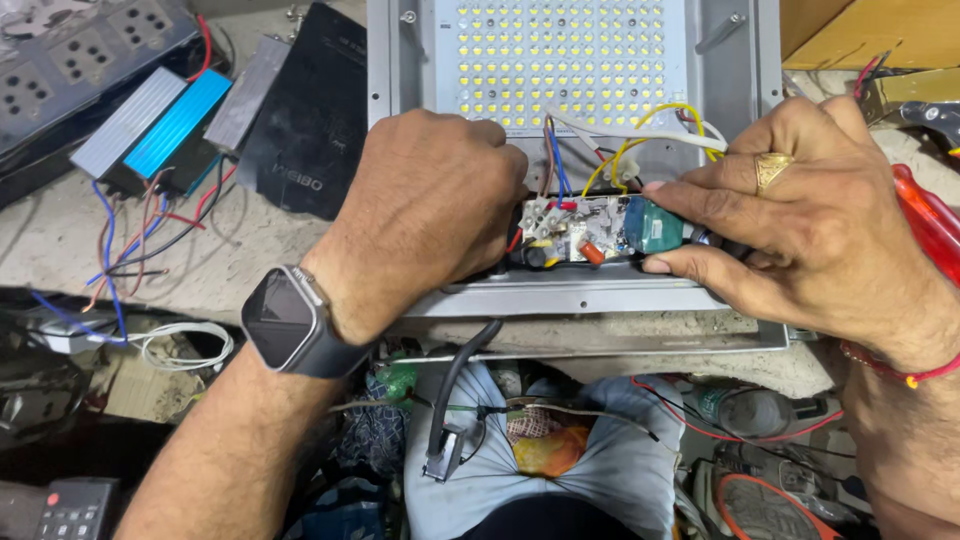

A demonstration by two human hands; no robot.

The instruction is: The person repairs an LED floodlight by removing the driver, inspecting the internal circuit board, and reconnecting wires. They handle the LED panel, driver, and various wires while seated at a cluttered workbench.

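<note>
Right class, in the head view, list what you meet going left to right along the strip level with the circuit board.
Tangle of coloured wires → left hand → small circuit board → right hand → red tool handle.

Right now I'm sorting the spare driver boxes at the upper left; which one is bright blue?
The middle driver box is bright blue. It lies between the silver box on its left and the grey box on its right.

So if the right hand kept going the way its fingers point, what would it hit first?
The right hand points leftward along the small circuit board it already pinches; beyond that, probably the left hand at the board's other end.
</note>
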